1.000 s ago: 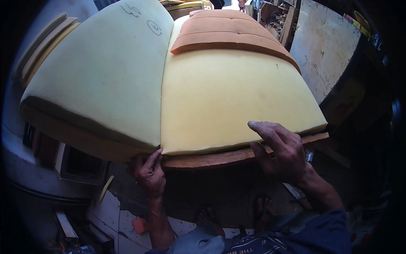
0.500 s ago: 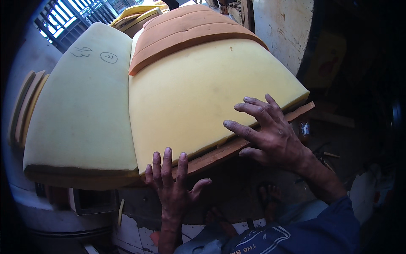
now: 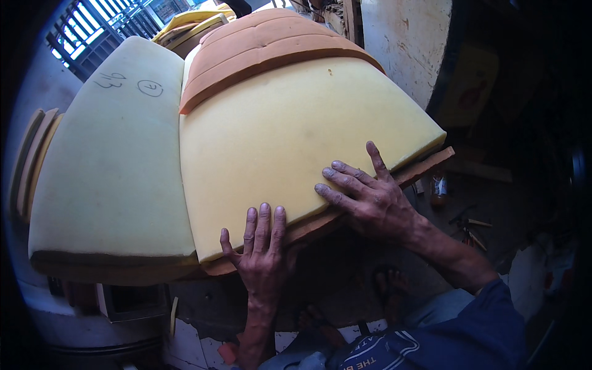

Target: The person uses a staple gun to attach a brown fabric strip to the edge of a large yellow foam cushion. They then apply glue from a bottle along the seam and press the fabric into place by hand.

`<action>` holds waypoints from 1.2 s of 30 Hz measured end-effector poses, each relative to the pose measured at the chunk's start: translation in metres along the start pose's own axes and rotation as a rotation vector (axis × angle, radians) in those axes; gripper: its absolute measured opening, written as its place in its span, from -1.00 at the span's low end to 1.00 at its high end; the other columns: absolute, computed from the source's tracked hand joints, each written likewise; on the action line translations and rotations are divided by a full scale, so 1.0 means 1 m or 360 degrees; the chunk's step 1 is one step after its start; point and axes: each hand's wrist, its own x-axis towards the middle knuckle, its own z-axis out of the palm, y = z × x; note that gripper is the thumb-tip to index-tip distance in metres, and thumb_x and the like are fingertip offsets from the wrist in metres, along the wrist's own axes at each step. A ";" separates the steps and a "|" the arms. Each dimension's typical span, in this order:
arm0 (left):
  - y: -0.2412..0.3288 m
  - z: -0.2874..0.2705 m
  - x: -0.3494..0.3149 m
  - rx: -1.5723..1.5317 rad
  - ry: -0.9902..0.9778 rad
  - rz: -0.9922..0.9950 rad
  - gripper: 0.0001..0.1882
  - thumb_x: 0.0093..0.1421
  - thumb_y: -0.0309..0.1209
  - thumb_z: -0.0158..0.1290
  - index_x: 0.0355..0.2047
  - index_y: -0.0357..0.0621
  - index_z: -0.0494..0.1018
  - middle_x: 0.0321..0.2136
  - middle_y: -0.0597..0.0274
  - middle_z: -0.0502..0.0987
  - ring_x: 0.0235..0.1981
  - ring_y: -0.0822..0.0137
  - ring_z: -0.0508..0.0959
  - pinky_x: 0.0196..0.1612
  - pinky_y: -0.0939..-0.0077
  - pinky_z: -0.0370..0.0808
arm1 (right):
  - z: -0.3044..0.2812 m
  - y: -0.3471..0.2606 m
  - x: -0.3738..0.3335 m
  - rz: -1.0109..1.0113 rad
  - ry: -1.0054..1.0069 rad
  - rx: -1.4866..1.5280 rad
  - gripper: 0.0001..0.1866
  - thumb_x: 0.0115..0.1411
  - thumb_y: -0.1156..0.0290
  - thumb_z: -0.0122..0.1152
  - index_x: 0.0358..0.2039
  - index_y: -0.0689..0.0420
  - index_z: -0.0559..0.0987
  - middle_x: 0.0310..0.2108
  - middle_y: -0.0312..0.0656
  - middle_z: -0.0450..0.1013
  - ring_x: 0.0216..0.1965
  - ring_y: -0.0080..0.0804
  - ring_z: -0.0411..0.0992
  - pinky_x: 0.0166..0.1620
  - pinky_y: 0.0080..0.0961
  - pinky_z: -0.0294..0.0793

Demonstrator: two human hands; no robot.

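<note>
A large yellow foam cushion (image 3: 259,142) lies before me. My left hand (image 3: 263,250) rests at its near edge, fingers stretched out over the top; the thumb is mostly hidden. Farther right, my right hand (image 3: 370,197) lies on the same edge with its fingers spread flat on the foam and its thumb out of sight. Along that edge, a strip of orange-brown foam (image 3: 424,169) sticks out below the yellow cushion. Across the far part of the cushion lies an orange foam piece (image 3: 271,52) with grooves. A paler foam cushion (image 3: 111,179) with pen marks adjoins on the left.
Several foam slabs (image 3: 36,160) stand against the left wall. On the floor at right are a small bottle (image 3: 438,190) and hand tools (image 3: 473,229). A barred gate (image 3: 98,31) is at the far left, and a worn pale panel (image 3: 404,49) rises behind the cushion.
My left hand has moved up onto the cushion's edge. My right hand has come down and slightly left, its fingers now flat on the foam.
</note>
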 end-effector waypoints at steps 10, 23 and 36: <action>0.003 0.003 0.001 -0.0192 0.0070 -0.0062 -0.28 0.10 -0.13 0.36 0.30 0.12 0.51 0.30 0.13 0.49 0.37 0.12 0.42 0.44 -0.11 0.12 | -0.005 -0.003 -0.001 0.0029 -0.0069 0.0125 -0.49 0.25 0.40 0.20 0.24 -0.03 0.56 0.27 -0.06 0.45 0.36 -0.14 0.39 0.49 0.43 -0.15; 0.001 0.003 0.003 -0.0236 0.0134 -0.0015 -0.27 0.05 -0.25 0.38 0.29 0.04 0.51 0.27 0.09 0.52 0.34 0.06 0.45 0.42 -0.07 0.18 | -0.016 -0.022 0.003 0.0110 -0.0040 0.0105 -0.51 0.26 0.40 0.22 0.23 0.00 0.58 0.17 -0.02 0.47 0.36 -0.08 0.36 0.50 0.40 -0.14; 0.007 -0.005 0.001 -0.0182 -0.0062 -0.0044 -0.16 0.22 -0.01 0.28 0.41 -0.09 0.31 0.37 0.00 0.37 0.46 0.01 0.29 0.51 -0.17 0.02 | -0.042 0.129 -0.134 0.1522 0.0966 0.0056 -0.52 0.26 0.39 0.32 0.19 0.17 0.56 -0.16 -0.06 0.48 -0.14 -0.12 0.49 -0.04 -0.27 0.53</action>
